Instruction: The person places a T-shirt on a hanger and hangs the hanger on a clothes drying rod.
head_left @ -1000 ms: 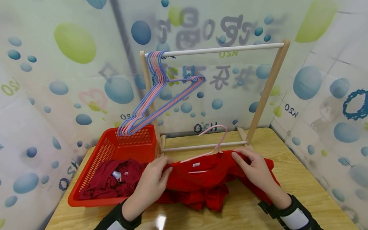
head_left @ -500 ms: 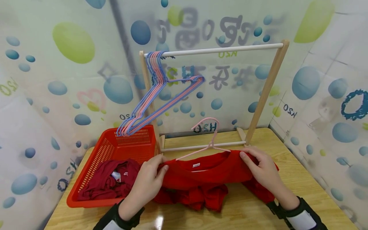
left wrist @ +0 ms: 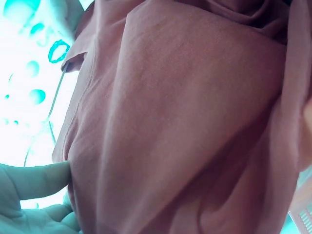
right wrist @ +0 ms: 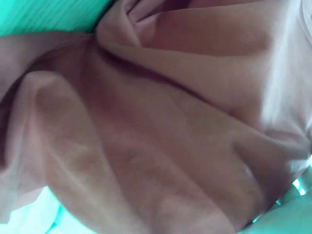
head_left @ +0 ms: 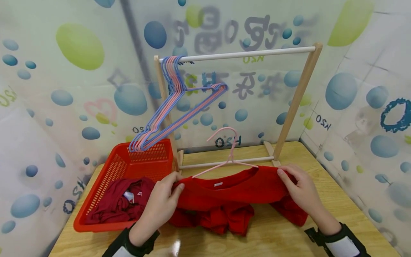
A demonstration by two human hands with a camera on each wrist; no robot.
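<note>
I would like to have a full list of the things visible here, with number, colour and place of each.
Table: one, wood-coloured, centre
Rack: one, light wood with white bars, back of table
Hung hangers: several overlapping, blue and pink, left end of rack
Basket: one, red, table's left
Crumpled cloth: number unclear, dark red, in basket
Shirt: one, bright red, front centre
Separate hanger: one, pink, in shirt's neck opening
Label: one, white, inside collar
Printed sheeting: number unclear, pale with blue and green spots, behind and both sides
Wrist straps: two, black with pale panels, one per wrist
Left hand: one, bare, pinching shirt's left shoulder
Right hand: one, bare, pinching its right shoulder
</note>
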